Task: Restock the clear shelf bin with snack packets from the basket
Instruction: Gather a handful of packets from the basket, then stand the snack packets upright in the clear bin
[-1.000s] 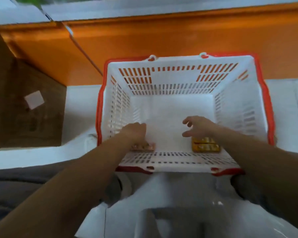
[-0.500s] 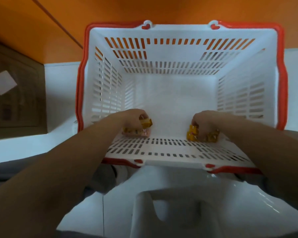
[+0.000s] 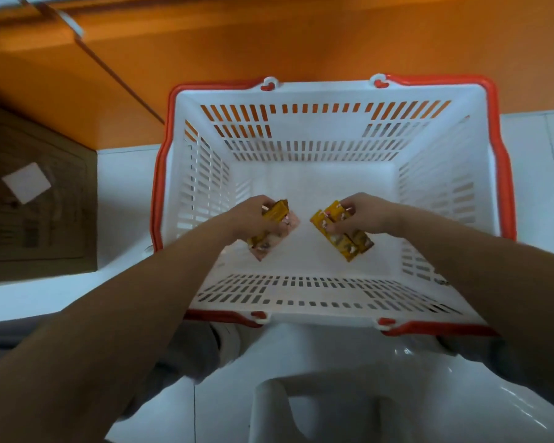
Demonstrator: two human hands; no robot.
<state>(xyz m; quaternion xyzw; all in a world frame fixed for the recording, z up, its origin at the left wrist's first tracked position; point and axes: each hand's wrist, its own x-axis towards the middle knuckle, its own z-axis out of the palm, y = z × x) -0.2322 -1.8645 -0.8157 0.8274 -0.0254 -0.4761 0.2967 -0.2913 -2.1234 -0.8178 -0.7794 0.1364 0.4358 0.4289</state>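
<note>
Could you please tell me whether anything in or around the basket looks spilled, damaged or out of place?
Nothing stands out. The basket sits level, its walls unbroken. The left hand holds one bunch of packets and the right hand a second bunch above its floor; none lie spilled outside it.

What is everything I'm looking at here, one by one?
basket: one, white with red rim, centre, on a white surface
left packets: two, yellow and pink, held over the basket floor
right packets: two or three, yellow, held likewise
clear bin: one, see-through, bottom edge
cardboard box: one, brown, far left, white label on it
wall: one, orange, behind the basket
left hand: one, grips left packets
right hand: one, grips right packets
</note>
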